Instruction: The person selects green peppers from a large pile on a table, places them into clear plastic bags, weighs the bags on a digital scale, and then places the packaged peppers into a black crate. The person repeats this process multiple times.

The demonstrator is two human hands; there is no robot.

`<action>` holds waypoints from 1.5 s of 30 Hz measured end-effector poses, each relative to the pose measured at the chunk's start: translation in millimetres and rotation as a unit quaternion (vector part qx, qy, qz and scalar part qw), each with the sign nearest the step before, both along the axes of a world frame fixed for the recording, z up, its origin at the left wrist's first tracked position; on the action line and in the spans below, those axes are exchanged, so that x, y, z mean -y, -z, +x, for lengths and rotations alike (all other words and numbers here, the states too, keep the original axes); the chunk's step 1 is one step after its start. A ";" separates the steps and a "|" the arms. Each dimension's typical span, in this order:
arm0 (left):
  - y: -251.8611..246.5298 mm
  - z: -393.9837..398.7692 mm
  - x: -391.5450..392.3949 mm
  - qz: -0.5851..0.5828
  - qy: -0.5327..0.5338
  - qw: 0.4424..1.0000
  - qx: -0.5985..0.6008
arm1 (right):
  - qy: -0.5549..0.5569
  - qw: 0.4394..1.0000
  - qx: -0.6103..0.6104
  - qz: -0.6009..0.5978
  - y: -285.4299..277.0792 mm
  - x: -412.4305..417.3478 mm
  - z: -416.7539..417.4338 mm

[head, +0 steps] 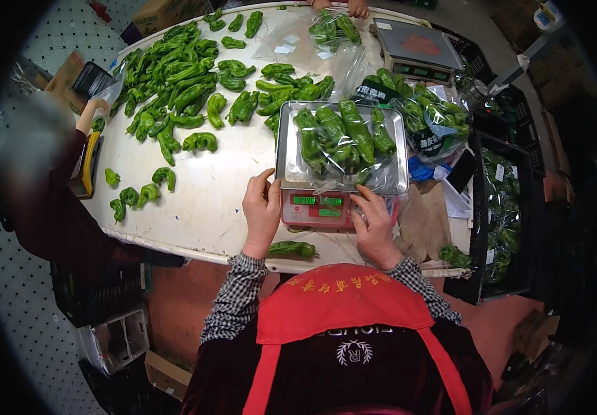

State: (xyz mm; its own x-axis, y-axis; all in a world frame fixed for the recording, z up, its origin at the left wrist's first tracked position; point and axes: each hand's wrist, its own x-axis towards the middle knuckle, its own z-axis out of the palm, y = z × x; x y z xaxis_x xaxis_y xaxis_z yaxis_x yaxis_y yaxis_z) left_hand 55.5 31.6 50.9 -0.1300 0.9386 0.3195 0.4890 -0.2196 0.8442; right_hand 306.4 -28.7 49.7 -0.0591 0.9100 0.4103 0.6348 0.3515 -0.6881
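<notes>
A clear plastic bag of green peppers (347, 135) lies on the metal pan (287, 155) of a digital scale with a red and white body (303, 213) and lit green displays. At the pan's lower left edge is my left hand (263, 207), thumb and forefinger near the rim, holding nothing that shows. My right hand (375, 224) touches the near end of the bag at the pan's lower right, its fingers bent over the plastic; how firmly they grip it cannot be told. A single green pepper (293, 249) lies on the table between my wrists.
Loose green peppers (184, 78) cover the far left of the white table (199, 192). Filled bags (428, 116) sit right of the pan, below a second scale (415, 44). A black crate (503, 218) holds bagged peppers. A co-worker (44, 171) stands left; another person's hands (347, 8) show at the far edge.
</notes>
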 end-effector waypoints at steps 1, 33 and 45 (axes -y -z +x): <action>2.5 -1.7 3.6 -0.006 -0.007 1.000 0.001 | 0.001 1.000 -0.005 0.001 0.0 1.5 2.3; 108.3 -135.2 -147.5 -0.057 -0.050 0.981 -0.181 | 0.277 0.957 -0.039 -0.076 18.4 5.1 80.0; 129.6 -167.8 -279.3 -0.057 -0.039 0.978 -0.197 | 0.323 0.930 -0.094 -0.150 34.6 9.9 88.3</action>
State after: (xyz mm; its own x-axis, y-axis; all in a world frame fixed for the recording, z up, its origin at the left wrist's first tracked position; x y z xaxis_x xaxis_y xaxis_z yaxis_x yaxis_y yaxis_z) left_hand -112.3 310.9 -78.7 -0.0898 0.9632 0.2533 0.7932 -0.0846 0.6031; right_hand 394.8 -38.5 15.1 0.5866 0.8060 0.0790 0.5045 -0.2874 -0.8142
